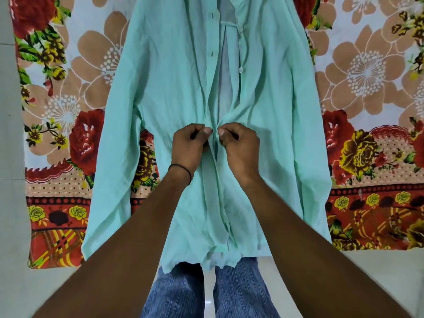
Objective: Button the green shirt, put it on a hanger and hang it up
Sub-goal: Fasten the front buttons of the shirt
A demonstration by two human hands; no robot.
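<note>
The light green shirt lies flat, front up, on a flowered bedsheet, collar at the far end and hem toward me. Its front gapes open above my hands, with white buttons along the right placket and buttonholes along the left one. My left hand pinches the left placket edge at mid-shirt. My right hand pinches the right placket edge directly opposite, thumbs almost touching. Below my hands the two front edges lie together. No hanger is in view.
The flowered bedsheet in red, tan and yellow spreads under the shirt, its near edge hanging over a pale floor. My legs in blue jeans stand at the bottom centre.
</note>
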